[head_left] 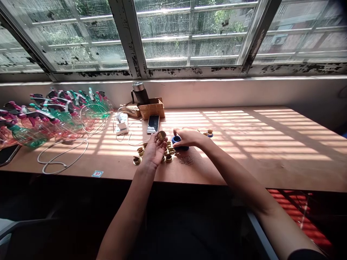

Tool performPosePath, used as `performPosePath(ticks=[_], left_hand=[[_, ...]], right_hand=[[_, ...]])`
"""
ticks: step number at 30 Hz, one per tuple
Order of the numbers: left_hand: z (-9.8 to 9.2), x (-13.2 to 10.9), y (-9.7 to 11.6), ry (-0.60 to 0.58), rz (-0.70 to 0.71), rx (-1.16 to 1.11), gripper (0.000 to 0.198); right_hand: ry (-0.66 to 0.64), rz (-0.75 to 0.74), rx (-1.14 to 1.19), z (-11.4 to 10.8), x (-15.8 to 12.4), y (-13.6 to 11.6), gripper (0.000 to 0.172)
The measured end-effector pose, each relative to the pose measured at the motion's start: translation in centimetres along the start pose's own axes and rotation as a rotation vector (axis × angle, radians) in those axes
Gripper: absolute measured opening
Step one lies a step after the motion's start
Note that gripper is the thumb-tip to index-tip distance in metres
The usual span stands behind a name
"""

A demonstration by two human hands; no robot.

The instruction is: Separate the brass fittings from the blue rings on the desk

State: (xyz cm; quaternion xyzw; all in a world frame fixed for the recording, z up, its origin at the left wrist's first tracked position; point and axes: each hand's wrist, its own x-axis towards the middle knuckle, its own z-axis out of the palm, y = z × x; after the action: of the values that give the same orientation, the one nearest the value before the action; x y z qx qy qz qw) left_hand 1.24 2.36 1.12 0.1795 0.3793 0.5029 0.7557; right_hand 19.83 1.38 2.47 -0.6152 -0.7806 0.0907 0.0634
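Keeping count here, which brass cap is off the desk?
The brass cap in the left hand; the others lie on the desk.

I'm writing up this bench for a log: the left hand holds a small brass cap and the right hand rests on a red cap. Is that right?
Not quite: the right hand rests on a blue cap, not a red one, as the head view shows. The left hand does hold a small brass cap.

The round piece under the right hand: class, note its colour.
The round piece is deep blue, clearest in the head view.
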Motion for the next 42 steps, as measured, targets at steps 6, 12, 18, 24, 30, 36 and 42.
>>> performPosePath(ticks=[6,12,18,24,30,36,42], left_hand=[[-0.5,0.4,0.1,-0.021,0.000,-0.003,0.013],[-0.2,0.2,0.1,-0.008,0.005,-0.006,0.014],[0.1,-0.3,-0.1,-0.010,-0.003,0.014,0.013],[0.1,-0.3,-0.7,-0.058,-0.005,0.046,0.009],[0.3,-1.1,-2.1,-0.251,0.011,0.182,0.019],[0.0,-1.7,-3.1,-0.479,0.126,0.559,0.032],[-0.2,-1.6,-4.2,-0.564,0.248,0.839,0.048]], right_hand=[[0.011,-0.041,0.045,0.3,0.0,1.0,0.053],[0.048,-0.092,0.077,0.2,-0.2,1.1,0.043],[0.070,-0.055,0.066,0.7,0.5,1.1,0.045],[0.324,-0.106,0.200,1.4,-1.8,0.9,0.041],[0.537,-0.301,0.278,2.4,-6.1,-0.5,0.020],[0.559,-0.307,0.227,4.5,-8.1,-0.5,0.015],[0.539,-0.271,0.422,6.4,-9.5,-0.8,0.016]])
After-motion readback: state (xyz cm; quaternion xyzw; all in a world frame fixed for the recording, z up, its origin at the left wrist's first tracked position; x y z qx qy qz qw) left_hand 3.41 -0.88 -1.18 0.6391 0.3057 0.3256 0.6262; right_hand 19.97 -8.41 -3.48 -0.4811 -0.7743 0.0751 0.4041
